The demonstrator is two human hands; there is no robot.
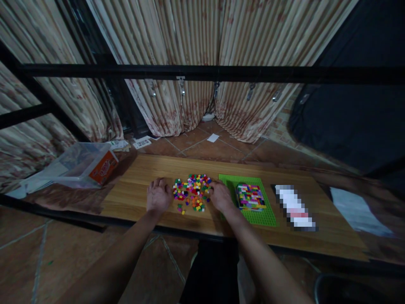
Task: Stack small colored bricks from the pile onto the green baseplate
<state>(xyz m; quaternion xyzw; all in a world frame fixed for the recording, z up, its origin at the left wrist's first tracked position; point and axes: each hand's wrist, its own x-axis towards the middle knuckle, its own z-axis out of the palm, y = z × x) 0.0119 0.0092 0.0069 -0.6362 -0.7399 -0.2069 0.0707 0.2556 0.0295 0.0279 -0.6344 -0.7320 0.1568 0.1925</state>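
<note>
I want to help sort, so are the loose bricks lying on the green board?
No, the loose bricks lie on the wooden table, left of the green board.

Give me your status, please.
Left hand, right hand flanking loose multicoloured plastic bricks. Multicoloured brick block on green studded baseplate. Right forearm hiding part of baseplate.

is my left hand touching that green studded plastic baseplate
Apart: the head view shows small multicoloured plastic bricks between your left hand and the green baseplate.

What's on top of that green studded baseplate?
A block of multicoloured toy bricks sits on the green baseplate. What's beneath it is covered; the right forearm hides part of the baseplate.
</note>
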